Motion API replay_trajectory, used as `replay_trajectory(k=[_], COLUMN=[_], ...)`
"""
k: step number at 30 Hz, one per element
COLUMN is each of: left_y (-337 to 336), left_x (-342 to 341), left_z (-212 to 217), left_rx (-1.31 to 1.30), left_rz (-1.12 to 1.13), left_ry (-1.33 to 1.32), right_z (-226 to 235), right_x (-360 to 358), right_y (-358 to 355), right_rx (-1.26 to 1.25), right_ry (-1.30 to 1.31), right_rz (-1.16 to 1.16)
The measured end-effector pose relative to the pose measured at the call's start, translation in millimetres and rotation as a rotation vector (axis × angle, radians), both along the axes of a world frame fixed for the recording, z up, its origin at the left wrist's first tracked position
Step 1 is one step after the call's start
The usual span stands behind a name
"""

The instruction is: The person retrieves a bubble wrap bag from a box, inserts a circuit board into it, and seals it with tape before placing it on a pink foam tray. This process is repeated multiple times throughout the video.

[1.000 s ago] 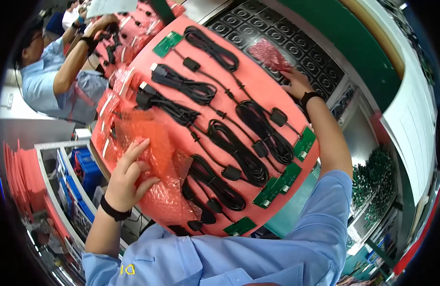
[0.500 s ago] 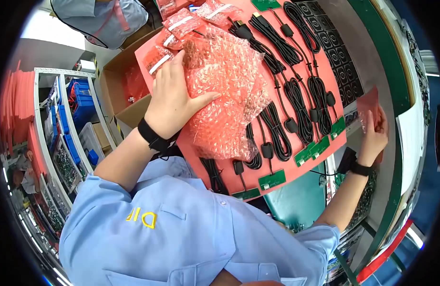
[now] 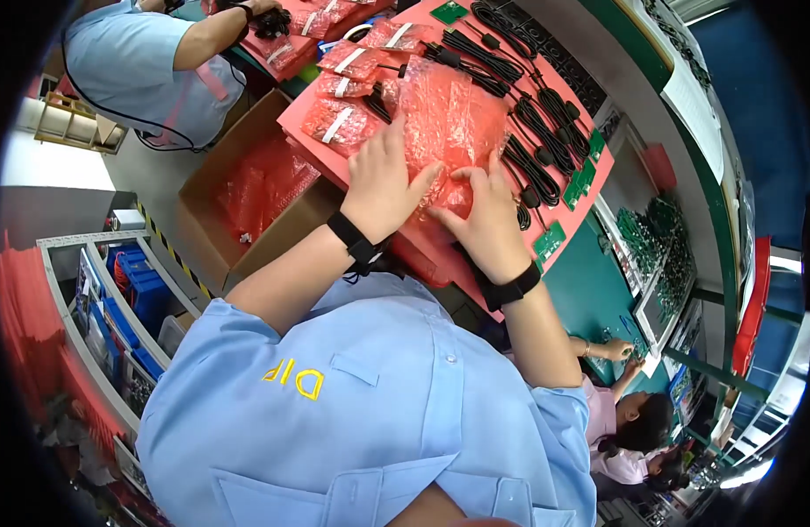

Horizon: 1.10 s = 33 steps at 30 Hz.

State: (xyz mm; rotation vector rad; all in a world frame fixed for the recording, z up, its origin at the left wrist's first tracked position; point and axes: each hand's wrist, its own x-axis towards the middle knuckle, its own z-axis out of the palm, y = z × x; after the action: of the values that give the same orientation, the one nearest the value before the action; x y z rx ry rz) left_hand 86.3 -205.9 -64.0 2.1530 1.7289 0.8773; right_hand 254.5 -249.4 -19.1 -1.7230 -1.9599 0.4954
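A stack of clear, pinkish bubble-wrap bags [image 3: 453, 105] lies on the pink foam-covered work surface in front of me. My left hand [image 3: 383, 189] rests on its left near side, fingers stretched out and thumb spread. Opposite it, my right hand [image 3: 486, 220] has its fingers bent and closed at the near edge of the top bag. Black cable bundles [image 3: 545, 123] with small green circuit boards [image 3: 580, 183] lie to the right. Left of the stack, packed bubble-wrap bags [image 3: 342, 123] carry white strips.
An open cardboard box [image 3: 203, 189] with pink bubble wrap stands to the left, above a shelf rack with blue bins [image 3: 146, 277]. A co-worker [image 3: 137, 70] handles black cables at the far left. Another person [image 3: 629, 417] works at lower right near a green table [image 3: 589, 290].
My right hand has come from the far right, where it was by a pink piece, to the bubble-wrap stack. The view has shifted, bringing co-workers into sight. My left hand stays at the stack.
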Motion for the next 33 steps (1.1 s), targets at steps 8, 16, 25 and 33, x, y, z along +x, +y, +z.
replay_trajectory(k=[8,16,25,33], left_y=[-6,26,26,54], left_x=[-7,-47,-135,-291], left_z=[9,29,13,-65], left_rx=[-0.04,-0.731,-0.824,-0.417], left_rz=[-0.132,-0.278,-0.349,0.23], left_ry=[-0.281,-1.292,-1.751,-1.34], right_z=[-11,-2,14,52], right_x=[-34,-66,-113,-89], right_y=[10,19,21,-10], right_rx=[0.118,0.244,0.379,0.432], right_ry=[0.115,0.145,0.002,-0.056], right_rz=[0.022,0.309,0.625,0.284])
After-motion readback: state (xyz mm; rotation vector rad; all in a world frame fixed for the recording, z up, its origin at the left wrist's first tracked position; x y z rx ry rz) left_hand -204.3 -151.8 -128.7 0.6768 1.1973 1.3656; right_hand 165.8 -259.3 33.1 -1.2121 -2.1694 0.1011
